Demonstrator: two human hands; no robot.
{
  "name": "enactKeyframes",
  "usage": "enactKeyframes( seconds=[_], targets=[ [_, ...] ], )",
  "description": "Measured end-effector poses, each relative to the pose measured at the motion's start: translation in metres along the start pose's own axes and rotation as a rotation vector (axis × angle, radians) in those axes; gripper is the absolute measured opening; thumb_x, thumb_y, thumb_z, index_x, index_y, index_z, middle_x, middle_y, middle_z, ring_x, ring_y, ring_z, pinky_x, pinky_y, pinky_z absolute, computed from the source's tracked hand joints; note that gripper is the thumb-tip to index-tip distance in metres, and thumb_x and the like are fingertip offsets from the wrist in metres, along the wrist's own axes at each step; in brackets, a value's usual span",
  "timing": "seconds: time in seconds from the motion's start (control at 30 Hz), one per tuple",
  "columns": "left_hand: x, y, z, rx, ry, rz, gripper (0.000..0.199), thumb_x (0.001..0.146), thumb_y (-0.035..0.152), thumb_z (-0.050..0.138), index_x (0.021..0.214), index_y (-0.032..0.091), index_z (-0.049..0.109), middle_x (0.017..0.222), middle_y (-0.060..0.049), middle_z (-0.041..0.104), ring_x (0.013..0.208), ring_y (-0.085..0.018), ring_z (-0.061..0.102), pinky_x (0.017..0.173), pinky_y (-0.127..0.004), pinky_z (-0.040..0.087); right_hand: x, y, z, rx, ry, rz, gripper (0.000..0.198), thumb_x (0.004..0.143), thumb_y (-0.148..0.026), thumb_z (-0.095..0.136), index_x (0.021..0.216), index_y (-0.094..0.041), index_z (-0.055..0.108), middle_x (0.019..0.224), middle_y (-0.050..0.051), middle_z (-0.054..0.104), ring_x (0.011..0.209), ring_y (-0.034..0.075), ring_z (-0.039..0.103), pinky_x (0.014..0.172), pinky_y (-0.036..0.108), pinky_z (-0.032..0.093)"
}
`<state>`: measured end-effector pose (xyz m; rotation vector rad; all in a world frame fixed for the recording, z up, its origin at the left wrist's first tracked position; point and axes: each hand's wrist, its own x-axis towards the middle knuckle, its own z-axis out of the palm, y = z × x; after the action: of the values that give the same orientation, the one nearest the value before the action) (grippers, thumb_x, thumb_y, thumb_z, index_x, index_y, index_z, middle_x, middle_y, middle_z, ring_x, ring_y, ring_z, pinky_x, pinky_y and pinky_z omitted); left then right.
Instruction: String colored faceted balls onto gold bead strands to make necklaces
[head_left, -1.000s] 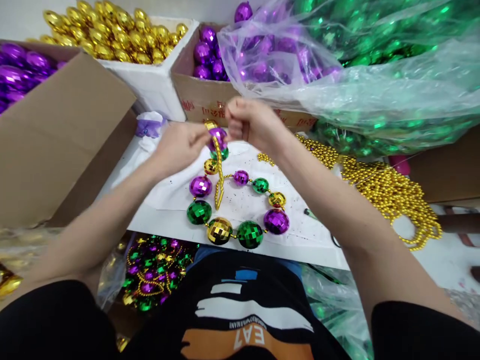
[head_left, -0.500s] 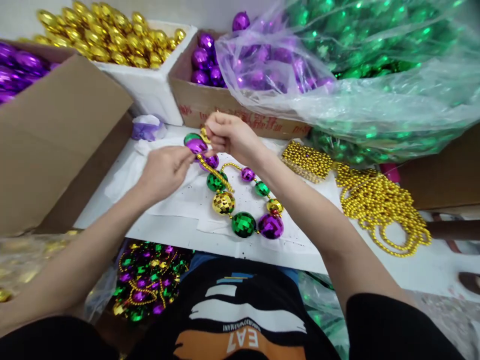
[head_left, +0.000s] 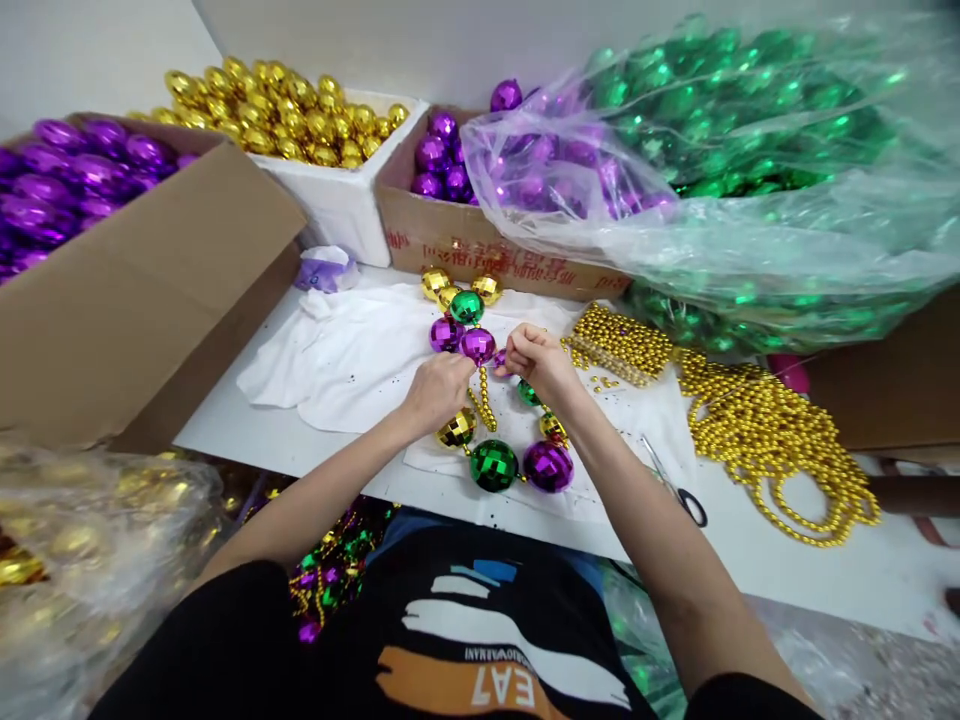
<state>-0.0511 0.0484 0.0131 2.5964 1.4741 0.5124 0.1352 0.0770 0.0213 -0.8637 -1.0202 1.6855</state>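
A bead necklace with large faceted balls lies on the white cloth (head_left: 360, 370), partly hidden by my hands. Along its near side are a gold ball (head_left: 457, 428), a green ball (head_left: 493, 466) and a purple ball (head_left: 548, 467). My left hand (head_left: 442, 392) is closed at the top of a short gold bead strand (head_left: 486, 402), just below another purple ball (head_left: 477, 345). To its right, my right hand (head_left: 534, 355) is pinched above the necklace's right side; what its fingertips hold cannot be made out. Beyond the hands sit a green ball (head_left: 466, 308) and several gold balls (head_left: 487, 289).
Scissors (head_left: 679, 495) and long gold bead strands (head_left: 772, 440) lie on the right. Behind stand a foam box (head_left: 341, 205) of gold balls, a cardboard box (head_left: 480, 235) of purple balls and a plastic bag (head_left: 750, 230) of green ones. Another cardboard box (head_left: 150, 290) is left.
Both hands have come nearer and to the right, with a wider gap between them. The purple and green balls by my left hand now rest farther back, and the scissors have come into view.
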Motion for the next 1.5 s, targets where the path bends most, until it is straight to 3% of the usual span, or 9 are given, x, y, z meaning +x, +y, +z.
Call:
enactKeyframes(
  seconds=[0.2, 0.33, 0.43, 0.6, 0.73, 0.87, 1.0, 1.23, 1.5],
  targets=[
    [-0.005, 0.007, -0.014, -0.041, 0.021, 0.062, 0.023, 0.092, 0.013, 0.041, 0.076, 0.019, 0.057, 0.077, -0.009, 0.064, 0.076, -0.023, 0.056, 0.068, -0.035, 0.039, -0.009, -0.004, 0.001, 0.059, -0.001, 0.01, 0.037, 0.071, -0.046, 0.078, 0.068, -0.021, 0.052, 0.052, -0.011, 0.027, 0.046, 0.007, 0.027, 0.058, 0.028, 0.055],
    [0.0, 0.011, -0.04, -0.145, -0.019, -0.014, 0.024, 0.094, 0.018, 0.043, 0.075, 0.019, 0.057, 0.071, -0.004, 0.063, 0.068, -0.019, 0.056, 0.065, -0.032, 0.038, -0.009, -0.027, 0.008, 0.024, -0.107, 0.033, 0.036, 0.074, -0.045, 0.078, 0.069, -0.02, 0.053, 0.053, -0.01, 0.029, 0.047, 0.007, 0.029, 0.06, 0.028, 0.053],
    [0.004, 0.015, -0.052, -0.17, -0.116, -0.046, 0.025, 0.095, 0.021, 0.043, 0.076, 0.019, 0.058, 0.071, -0.003, 0.064, 0.066, -0.017, 0.057, 0.064, -0.03, 0.038, -0.009, -0.038, 0.011, -0.081, -0.179, 0.036, 0.039, 0.073, -0.046, 0.079, 0.067, -0.018, 0.053, 0.052, -0.009, 0.034, 0.046, 0.005, 0.028, 0.05, 0.022, 0.042],
    [-0.005, 0.03, -0.049, 0.024, -0.251, 0.062, 0.024, 0.091, 0.011, 0.04, 0.08, 0.015, 0.062, 0.079, -0.008, 0.067, 0.075, -0.02, 0.061, 0.07, -0.033, 0.045, -0.015, -0.034, 0.011, -0.136, -0.192, 0.038, 0.041, 0.071, -0.048, 0.079, 0.064, -0.016, 0.054, 0.048, -0.008, 0.035, 0.044, 0.005, 0.027, 0.042, 0.02, 0.021],
    [-0.02, 0.037, -0.058, 0.104, -0.166, 0.185, 0.022, 0.084, 0.005, 0.042, 0.084, 0.013, 0.063, 0.081, -0.01, 0.066, 0.078, -0.022, 0.06, 0.072, -0.035, 0.048, -0.021, -0.041, 0.02, -0.079, -0.189, -0.003, 0.036, 0.073, -0.044, 0.078, 0.066, -0.016, 0.056, 0.05, -0.008, 0.036, 0.044, 0.004, 0.024, 0.042, 0.021, 0.017],
    [-0.027, 0.025, -0.063, 0.099, -0.036, 0.233, 0.024, 0.089, 0.008, 0.04, 0.083, 0.015, 0.062, 0.079, -0.008, 0.065, 0.075, -0.02, 0.057, 0.07, -0.033, 0.048, -0.016, -0.04, 0.027, -0.057, -0.214, -0.016, 0.036, 0.073, -0.044, 0.078, 0.066, -0.016, 0.057, 0.049, -0.008, 0.036, 0.044, 0.004, 0.025, 0.042, 0.02, 0.019],
    [-0.026, 0.006, -0.043, 0.053, -0.023, 0.16, 0.025, 0.091, 0.01, 0.04, 0.083, 0.015, 0.063, 0.079, -0.007, 0.066, 0.075, -0.019, 0.057, 0.069, -0.033, 0.046, -0.005, -0.016, 0.025, -0.052, -0.153, -0.018, 0.044, 0.067, -0.05, 0.081, 0.062, -0.017, 0.053, 0.046, -0.01, 0.034, 0.042, 0.003, 0.023, 0.04, 0.018, 0.02],
    [-0.023, 0.006, -0.018, 0.015, -0.014, 0.079, 0.025, 0.093, 0.014, 0.04, 0.081, 0.016, 0.062, 0.078, -0.008, 0.065, 0.077, -0.021, 0.057, 0.069, -0.033, 0.043, -0.015, -0.001, 0.015, -0.039, -0.059, -0.01, 0.043, 0.069, -0.053, 0.08, 0.065, -0.019, 0.053, 0.047, -0.013, 0.027, 0.043, 0.004, 0.022, 0.055, 0.026, 0.049],
    [-0.009, 0.009, -0.018, 0.093, -0.112, 0.13, 0.025, 0.09, 0.009, 0.041, 0.084, 0.014, 0.064, 0.081, -0.009, 0.067, 0.079, -0.022, 0.059, 0.07, -0.034, 0.043, -0.014, -0.002, 0.004, -0.042, 0.005, 0.004, 0.042, 0.071, -0.049, 0.079, 0.063, -0.019, 0.051, 0.047, -0.013, 0.024, 0.042, 0.004, 0.022, 0.048, 0.022, 0.045]
  ],
)
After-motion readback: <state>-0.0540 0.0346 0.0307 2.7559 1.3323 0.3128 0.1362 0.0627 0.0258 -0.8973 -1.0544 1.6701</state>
